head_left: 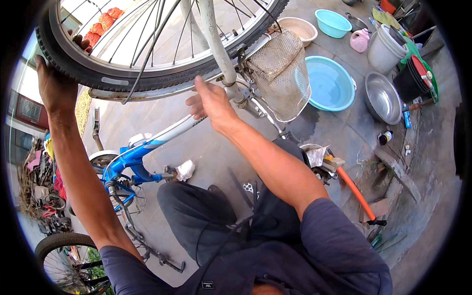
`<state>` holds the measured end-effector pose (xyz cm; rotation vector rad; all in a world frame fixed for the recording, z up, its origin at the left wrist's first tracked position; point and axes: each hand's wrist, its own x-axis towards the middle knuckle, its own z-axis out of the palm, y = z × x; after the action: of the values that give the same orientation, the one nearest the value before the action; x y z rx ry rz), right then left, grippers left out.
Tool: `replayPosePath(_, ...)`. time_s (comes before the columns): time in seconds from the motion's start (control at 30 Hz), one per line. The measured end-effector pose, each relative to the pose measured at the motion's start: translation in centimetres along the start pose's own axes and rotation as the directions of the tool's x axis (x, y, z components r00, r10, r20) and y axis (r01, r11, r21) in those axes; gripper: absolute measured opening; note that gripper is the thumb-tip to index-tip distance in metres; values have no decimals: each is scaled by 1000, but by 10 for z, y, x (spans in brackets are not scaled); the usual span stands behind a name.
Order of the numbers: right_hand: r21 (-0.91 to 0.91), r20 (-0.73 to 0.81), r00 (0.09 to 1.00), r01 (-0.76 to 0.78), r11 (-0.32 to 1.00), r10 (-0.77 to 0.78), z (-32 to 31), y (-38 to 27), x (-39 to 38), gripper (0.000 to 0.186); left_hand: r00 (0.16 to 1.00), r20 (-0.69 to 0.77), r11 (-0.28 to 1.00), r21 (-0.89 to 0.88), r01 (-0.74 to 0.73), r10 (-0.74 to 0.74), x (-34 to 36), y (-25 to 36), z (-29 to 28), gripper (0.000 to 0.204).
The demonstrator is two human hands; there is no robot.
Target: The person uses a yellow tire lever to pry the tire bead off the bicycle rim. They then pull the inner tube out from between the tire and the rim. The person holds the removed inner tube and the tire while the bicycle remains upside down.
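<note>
A bicycle wheel with a black tyre (130, 81) and bare spokes fills the top of the view. At its left side my left hand (58, 91) is closed round the tyre, with fingertips showing through behind the rim. My right hand (214, 104) is open beside the white fork (220, 49), thumb raised and fingers apart, just under the tyre; whether it touches anything I cannot tell. The blue and white bicycle frame (142, 152) runs below, from lower left up toward the fork. A wire-mesh basket (280, 71) is attached right of the fork.
A turquoise basin of water (330, 83), a metal bowl (383, 98), a white bucket (387, 51) and a pink jug (359, 40) stand at the right. An orange-handled tool (355, 189) lies by my right knee. Another bicycle wheel (51, 241) is at lower left.
</note>
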<state>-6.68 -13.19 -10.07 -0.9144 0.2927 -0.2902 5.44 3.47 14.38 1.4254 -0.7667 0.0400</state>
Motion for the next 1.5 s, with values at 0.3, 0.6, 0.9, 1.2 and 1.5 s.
replayPosePath(0.3,-29,-25,1000,-9,1000,8,-1,-3,-1,48,948,317,936,-322,143,-36,40,-38,-45,72)
replayPosePath(0.6,-29,-27,1000,0,1000,-1,2,-2,0,49,999,9,995,-89,-36,36,21,-31,-12,61)
replayPosePath(0.9,-56,53,997,61,997,-58,1,10,1,61,942,-70,808,537,-242,328,0,-20,3,38)
replayPosePath(1.2,-104,19,998,63,993,-62,-2,14,3,64,931,-133,884,383,-267,339,-12,-40,7,50)
replayPosePath(1.5,-155,62,996,68,986,-59,9,16,2,61,917,-183,757,632,-166,354,-47,-51,11,53)
